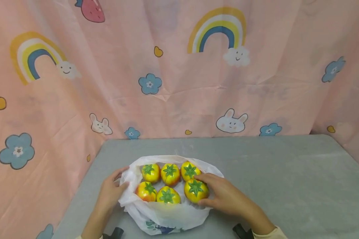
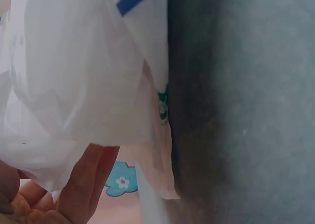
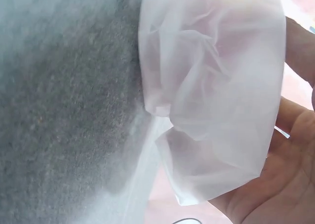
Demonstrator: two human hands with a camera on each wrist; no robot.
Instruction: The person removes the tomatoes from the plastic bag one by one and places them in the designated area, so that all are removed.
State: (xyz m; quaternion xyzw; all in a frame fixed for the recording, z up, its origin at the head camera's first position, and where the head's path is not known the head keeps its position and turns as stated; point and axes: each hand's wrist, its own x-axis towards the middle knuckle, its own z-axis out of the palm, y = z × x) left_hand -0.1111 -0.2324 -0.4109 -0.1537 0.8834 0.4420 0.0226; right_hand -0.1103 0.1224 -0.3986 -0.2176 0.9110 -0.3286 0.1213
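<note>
A white plastic bag (image 1: 167,217) with green and blue print stands with its mouth spread wide. Inside lie several yellow-and-red tomatoes with green star-shaped tops, in two rows, such as the one at the back middle (image 1: 170,174). My left hand (image 1: 109,191) holds the bag's left rim between thumb and fingers; in the left wrist view, fingers (image 2: 81,184) show behind the bag's side (image 2: 74,76). Reaching over the right rim, my right hand (image 1: 227,196) grips the front right tomato (image 1: 195,190) between thumb and fingers. The bag's wall (image 3: 221,96) hides that grip in the right wrist view.
The bag rests on a grey table (image 1: 287,186), toward its front left. A pink curtain (image 1: 179,109) printed with rainbows, flowers and rabbits hangs behind the table and along its left side. Dark wrist straps show near both forearms.
</note>
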